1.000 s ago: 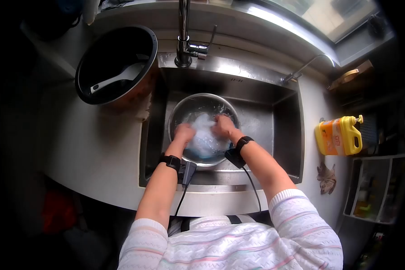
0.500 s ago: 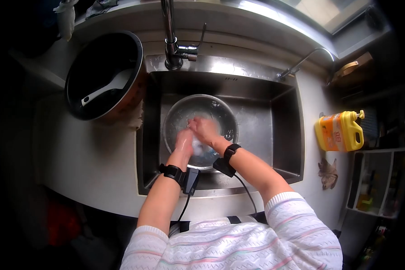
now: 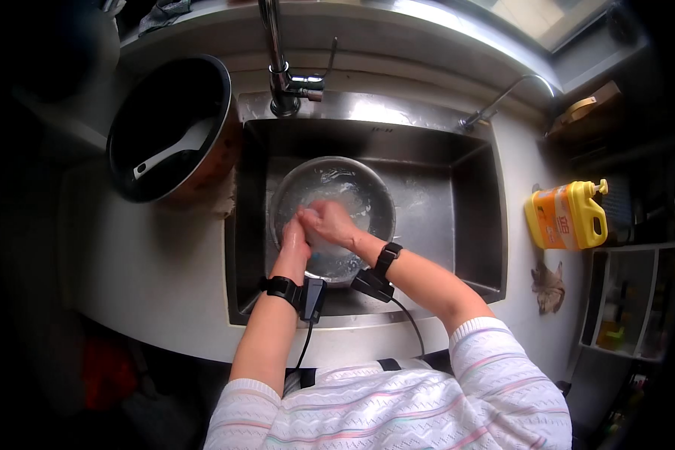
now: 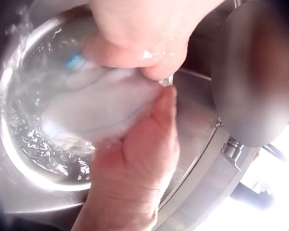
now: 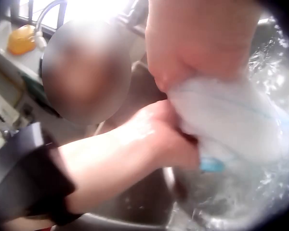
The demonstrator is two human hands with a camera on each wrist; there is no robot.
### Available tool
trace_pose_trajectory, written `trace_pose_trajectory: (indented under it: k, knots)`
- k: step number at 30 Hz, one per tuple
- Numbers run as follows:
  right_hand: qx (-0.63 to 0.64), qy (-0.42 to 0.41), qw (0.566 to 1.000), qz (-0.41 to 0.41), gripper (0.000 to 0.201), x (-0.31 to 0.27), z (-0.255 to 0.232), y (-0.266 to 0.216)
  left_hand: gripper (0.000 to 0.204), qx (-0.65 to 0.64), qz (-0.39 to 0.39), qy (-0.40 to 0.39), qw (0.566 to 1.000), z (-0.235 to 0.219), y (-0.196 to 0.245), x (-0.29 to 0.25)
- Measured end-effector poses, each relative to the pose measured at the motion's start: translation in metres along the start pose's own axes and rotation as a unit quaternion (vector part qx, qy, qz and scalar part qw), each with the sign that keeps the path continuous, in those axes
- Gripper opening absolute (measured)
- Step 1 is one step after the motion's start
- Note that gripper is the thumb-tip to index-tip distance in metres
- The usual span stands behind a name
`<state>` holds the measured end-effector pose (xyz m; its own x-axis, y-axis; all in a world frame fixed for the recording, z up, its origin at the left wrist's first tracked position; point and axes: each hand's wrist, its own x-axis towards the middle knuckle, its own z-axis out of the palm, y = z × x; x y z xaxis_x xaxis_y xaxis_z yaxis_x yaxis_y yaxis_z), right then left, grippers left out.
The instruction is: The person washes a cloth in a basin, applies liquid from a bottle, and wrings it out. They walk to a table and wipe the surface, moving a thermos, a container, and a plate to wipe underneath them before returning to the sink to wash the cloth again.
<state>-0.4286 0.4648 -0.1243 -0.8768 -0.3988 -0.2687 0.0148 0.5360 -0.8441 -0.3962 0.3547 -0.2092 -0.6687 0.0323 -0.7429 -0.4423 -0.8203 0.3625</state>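
A round metal basin [image 3: 382, 196] with water stands in the sink. Both hands are together at its left side. In the left wrist view a white wet cloth [image 4: 91, 106] with a light blue part [image 4: 75, 61] hangs from them into the water. My left hand [image 3: 295, 238] grips one edge of it, its thumb along the cloth. My right hand [image 3: 330, 222] holds the cloth beside the left one; in the right wrist view its fingers [image 5: 183, 149] curl round it near the blue part. Some fingertips are hidden.
A dark pot [image 3: 225, 97] holding a white ladle [image 3: 174, 150] stands left of the sink [image 3: 427, 225]. Behind are a faucet [image 3: 283, 90] and a thin curved tap [image 3: 502, 99]. A yellow pump bottle [image 3: 566, 216] and a brown rag [image 3: 549, 288] lie right.
Both hands have come together and moved left across the basin. The white cloth, spread between them a second ago, is now gathered in them. In the head view the surroundings have shifted slightly left.
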Motion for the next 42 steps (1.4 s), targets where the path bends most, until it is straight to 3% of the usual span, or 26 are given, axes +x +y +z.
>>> trace_pose_trajectory:
  k: [2, 5, 6, 11, 13, 15, 17, 19, 20, 21, 23, 24, 25, 26, 27, 29, 30, 31, 32, 33, 34, 35, 37, 39, 41, 42]
  knots:
    - [-0.045, 0.008, 0.999, -0.009, 0.036, -0.008, 0.006, -0.015, 0.039, -0.02, -0.029, -0.03, 0.999, 0.001, -0.004, -0.002]
    - [-0.102, 0.021, 0.995, -0.01, 0.032, -0.001, 0.011, -0.004, 0.036, -0.046, 0.017, 0.047, 0.998, 0.023, -0.008, -0.018]
    - [-0.129, -0.001, 0.992, -0.019, 0.031, 0.007, 0.006, 0.011, 0.035, 0.075, 0.014, 0.099, 0.992, 0.048, 0.0, -0.045]
    - [-0.204, 0.007, 0.979, 0.009, 0.03, 0.018, 0.007, 0.029, 0.033, 0.075, -0.027, 0.094, 0.992, 0.048, -0.006, -0.037]
    - [-0.155, 0.04, 0.987, -0.01, 0.03, 0.0, 0.013, 0.008, 0.032, 0.094, -0.029, 0.107, 0.989, 0.045, 0.001, -0.035]
    - [-0.122, 0.066, 0.989, -0.056, 0.037, -0.018, 0.026, -0.006, 0.034, -0.03, -0.077, -0.016, 0.996, 0.012, 0.013, -0.015]
    - [-0.1, 0.085, 0.991, -0.023, 0.037, -0.016, 0.02, -0.007, 0.037, -0.035, -0.085, 0.0, 0.996, 0.012, 0.006, -0.009]
    - [-0.153, 0.083, 0.985, 0.01, 0.038, 0.004, 0.0, 0.019, 0.039, 0.184, -0.024, 0.078, 0.98, 0.028, -0.001, -0.017]
    - [-0.209, 0.082, 0.974, 0.045, 0.038, 0.013, -0.013, 0.031, 0.038, 0.2, -0.024, 0.009, 0.979, 0.041, 0.008, -0.036]
    - [-0.196, 0.09, 0.974, 0.073, 0.04, 0.013, -0.022, 0.031, 0.038, 0.201, -0.027, 0.009, 0.979, 0.04, 0.014, -0.037]
    - [-0.158, 0.089, 0.98, 0.086, 0.038, 0.016, -0.042, 0.042, 0.036, 0.271, 0.066, -0.074, 0.957, 0.039, 0.033, -0.031]
    - [-0.137, 0.114, 0.982, 0.07, 0.039, 0.017, -0.048, 0.059, 0.058, 0.396, 0.162, 0.028, 0.903, 0.044, 0.044, -0.043]
    - [-0.113, 0.137, 0.983, 0.051, 0.042, 0.016, -0.055, 0.067, 0.058, 0.395, 0.164, 0.03, 0.903, 0.039, 0.045, -0.044]
    - [-0.121, 0.121, 0.985, -0.002, 0.047, 0.007, -0.054, 0.075, 0.07, 0.56, 0.233, 0.035, 0.794, 0.032, 0.044, -0.047]
    - [-0.12, 0.12, 0.985, -0.004, 0.047, 0.0, -0.051, 0.079, 0.084, 0.701, 0.291, 0.038, 0.651, 0.03, 0.044, -0.052]
    - [-0.196, -0.143, 0.968, -0.059, 0.053, -0.006, -0.05, 0.087, 0.092, 0.807, 0.131, -0.012, 0.576, 0.041, 0.03, -0.055]
    - [-0.262, -0.256, 0.93, 0.001, 0.054, -0.003, -0.058, 0.069, 0.092, 0.808, 0.132, -0.042, 0.573, 0.033, 0.028, -0.043]
    - [-0.262, -0.255, 0.931, 0.002, 0.054, 0.001, -0.066, 0.07, 0.091, 0.81, 0.13, -0.074, 0.567, 0.02, 0.025, -0.026]
    - [-0.181, -0.155, 0.971, 0.031, 0.051, 0.0, -0.073, 0.074, 0.091, 0.811, 0.127, -0.077, 0.566, 0.01, 0.027, -0.017]
    - [-0.097, -0.052, 0.992, 0.06, 0.048, -0.002, -0.076, 0.079, 0.085, 0.682, 0.084, -0.066, 0.723, 0.007, 0.035, -0.016]
    - [0.06, 0.065, 0.996, 0.034, 0.04, 0.002, -0.067, 0.086, 0.079, 0.525, 0.038, -0.051, 0.849, 0.006, 0.039, -0.016]
    - [0.062, 0.067, 0.995, 0.035, 0.04, 0.002, -0.057, 0.09, 0.079, 0.528, 0.037, -0.052, 0.847, 0.006, 0.037, -0.018]
    - [0.163, 0.01, 0.983, 0.087, 0.036, 0.001, -0.039, 0.074, 0.065, 0.268, -0.021, 0.021, 0.963, 0.037, 0.043, -0.05]
    - [0.093, -0.012, 0.991, 0.09, 0.033, -0.011, -0.024, 0.035, 0.059, 0.23, -0.041, -0.001, 0.972, 0.033, 0.036, -0.04]
    - [0.098, 0.009, 0.995, 0.004, 0.03, -0.017, -0.011, -0.006, 0.061, 0.139, -0.108, -0.03, 0.984, 0.033, 0.032, -0.035]
    - [0.098, 0.009, 0.995, 0.006, 0.03, -0.02, -0.005, -0.02, 0.057, 0.016, -0.146, -0.093, 0.985, 0.027, 0.026, -0.026]
